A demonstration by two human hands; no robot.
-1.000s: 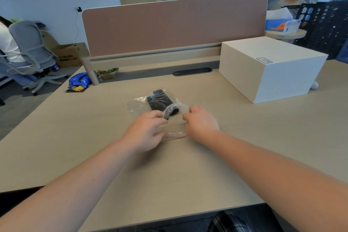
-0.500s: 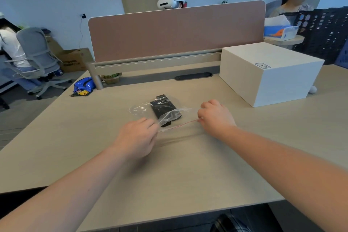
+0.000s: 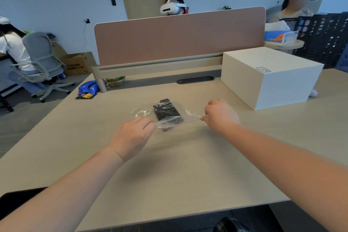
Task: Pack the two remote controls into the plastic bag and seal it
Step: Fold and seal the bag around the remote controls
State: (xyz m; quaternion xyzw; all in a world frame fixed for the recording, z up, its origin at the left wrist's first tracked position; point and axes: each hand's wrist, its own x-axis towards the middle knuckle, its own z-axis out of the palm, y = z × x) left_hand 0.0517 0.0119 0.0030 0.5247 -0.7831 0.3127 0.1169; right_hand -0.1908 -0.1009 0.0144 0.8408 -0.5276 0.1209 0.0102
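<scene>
Both hands are pinched on the clear zip bag's mouth, left hand (image 3: 131,135) and right hand (image 3: 219,115) at opposite ends, black remotes (image 3: 167,114) inside on the desk (image 3: 188,165), so we'd keep the strip taut and press along it evenly.

Both arms reach forward; the left hand (image 3: 132,135) and right hand (image 3: 220,116) are apart, fingers (image 3: 148,121) pinched closed.

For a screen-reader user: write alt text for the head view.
Two bare hands, left hand and right hand, pinch opposite ends of a clear plastic bag holding black remote controls on a beige desk. A white box sits to the right.
</scene>
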